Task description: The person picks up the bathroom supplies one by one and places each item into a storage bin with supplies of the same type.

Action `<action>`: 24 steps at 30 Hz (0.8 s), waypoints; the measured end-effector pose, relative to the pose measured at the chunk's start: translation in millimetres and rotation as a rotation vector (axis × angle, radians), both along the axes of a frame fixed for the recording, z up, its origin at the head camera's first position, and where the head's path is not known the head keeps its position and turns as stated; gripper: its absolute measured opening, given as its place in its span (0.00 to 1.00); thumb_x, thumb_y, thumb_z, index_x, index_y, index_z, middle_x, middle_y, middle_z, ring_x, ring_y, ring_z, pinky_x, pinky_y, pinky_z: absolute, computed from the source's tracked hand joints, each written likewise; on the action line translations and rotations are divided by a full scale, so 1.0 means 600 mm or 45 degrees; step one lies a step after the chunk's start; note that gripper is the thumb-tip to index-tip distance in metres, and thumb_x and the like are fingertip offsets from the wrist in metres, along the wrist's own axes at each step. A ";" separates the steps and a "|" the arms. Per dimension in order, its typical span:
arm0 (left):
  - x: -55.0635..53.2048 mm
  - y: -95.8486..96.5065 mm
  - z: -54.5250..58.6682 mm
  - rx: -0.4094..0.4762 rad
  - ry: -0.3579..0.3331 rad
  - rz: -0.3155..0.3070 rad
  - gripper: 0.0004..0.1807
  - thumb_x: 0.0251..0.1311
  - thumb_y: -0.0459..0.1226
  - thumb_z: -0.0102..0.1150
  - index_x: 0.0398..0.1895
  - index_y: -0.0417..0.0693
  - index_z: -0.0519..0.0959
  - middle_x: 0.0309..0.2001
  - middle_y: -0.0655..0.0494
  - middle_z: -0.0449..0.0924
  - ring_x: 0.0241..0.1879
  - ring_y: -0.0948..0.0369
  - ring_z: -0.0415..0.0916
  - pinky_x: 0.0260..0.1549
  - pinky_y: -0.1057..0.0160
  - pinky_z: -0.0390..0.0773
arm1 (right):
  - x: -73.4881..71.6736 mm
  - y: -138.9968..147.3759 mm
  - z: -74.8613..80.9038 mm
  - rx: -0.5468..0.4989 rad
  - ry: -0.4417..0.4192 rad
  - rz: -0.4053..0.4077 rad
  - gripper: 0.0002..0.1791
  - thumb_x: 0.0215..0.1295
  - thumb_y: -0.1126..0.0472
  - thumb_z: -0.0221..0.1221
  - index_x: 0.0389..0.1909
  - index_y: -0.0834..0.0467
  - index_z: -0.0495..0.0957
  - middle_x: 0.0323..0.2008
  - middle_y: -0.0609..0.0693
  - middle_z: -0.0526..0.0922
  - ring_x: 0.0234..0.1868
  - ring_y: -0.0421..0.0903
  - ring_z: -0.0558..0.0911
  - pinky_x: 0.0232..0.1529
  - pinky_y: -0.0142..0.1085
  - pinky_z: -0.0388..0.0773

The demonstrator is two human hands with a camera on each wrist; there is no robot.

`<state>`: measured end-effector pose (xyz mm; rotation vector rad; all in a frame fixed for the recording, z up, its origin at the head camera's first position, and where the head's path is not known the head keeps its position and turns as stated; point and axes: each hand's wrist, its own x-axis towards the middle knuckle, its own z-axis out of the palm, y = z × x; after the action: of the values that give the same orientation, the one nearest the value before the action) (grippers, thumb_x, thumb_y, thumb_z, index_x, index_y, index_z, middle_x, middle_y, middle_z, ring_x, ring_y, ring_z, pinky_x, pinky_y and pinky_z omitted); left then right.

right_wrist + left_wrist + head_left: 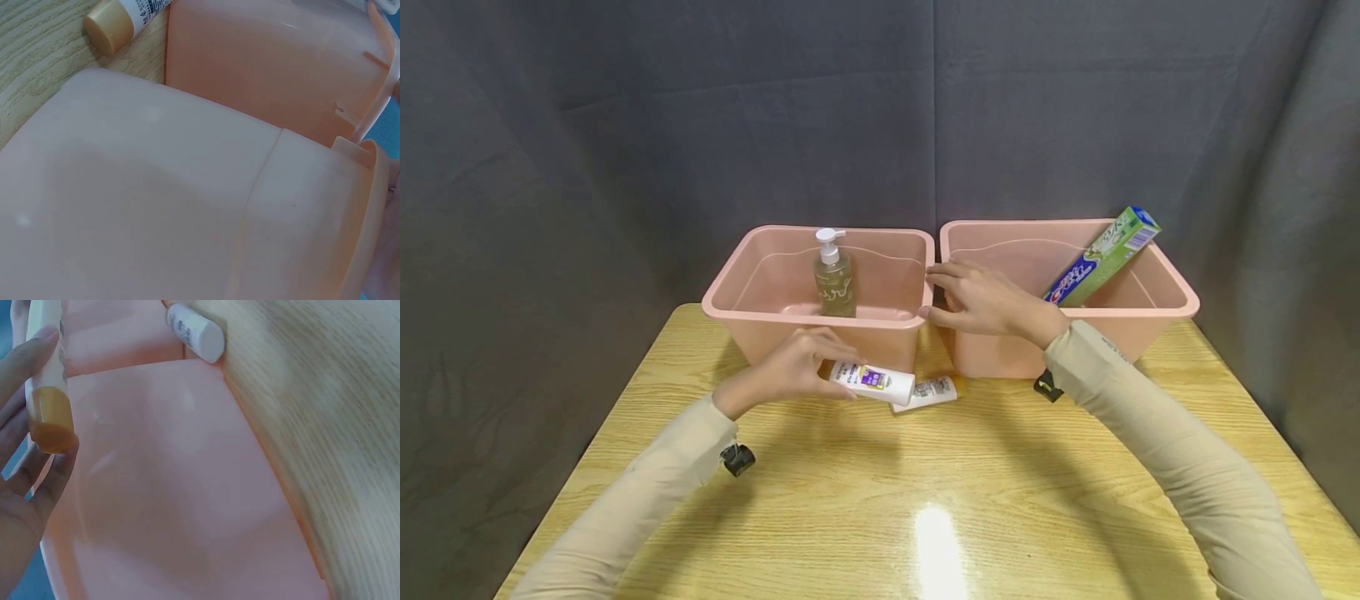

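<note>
My left hand grips a small white bottle with a purple label, thumb on one side and fingers on the other. Its gold cap shows in the left wrist view. Just below it, a second white bottle lies on the table by the bins; the right wrist view shows its gold cap. My right hand is over the front of the right pink bin, fingers loosely extended toward the left bin's right rim. Whether they touch that rim is unclear.
The left pink bin holds a pump bottle standing upright. A green toothpaste box leans in the right bin, sticking out above its back right corner. Both bins stand side by side on the wooden table, before a grey curtain.
</note>
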<state>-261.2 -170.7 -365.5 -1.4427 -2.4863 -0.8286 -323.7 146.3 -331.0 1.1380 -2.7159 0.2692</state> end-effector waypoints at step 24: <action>-0.005 0.005 0.058 0.154 -0.048 0.015 0.26 0.41 0.38 0.82 0.48 0.43 0.87 0.44 0.56 0.87 0.45 0.61 0.77 0.42 0.60 0.77 | -0.001 0.000 0.000 -0.009 0.053 0.045 0.37 0.70 0.40 0.54 0.63 0.68 0.73 0.65 0.63 0.72 0.67 0.63 0.68 0.70 0.53 0.60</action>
<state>-264.4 -167.6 -330.9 -1.3841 -2.4220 -0.9941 -324.5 146.1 -330.9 1.1772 -2.6590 0.2571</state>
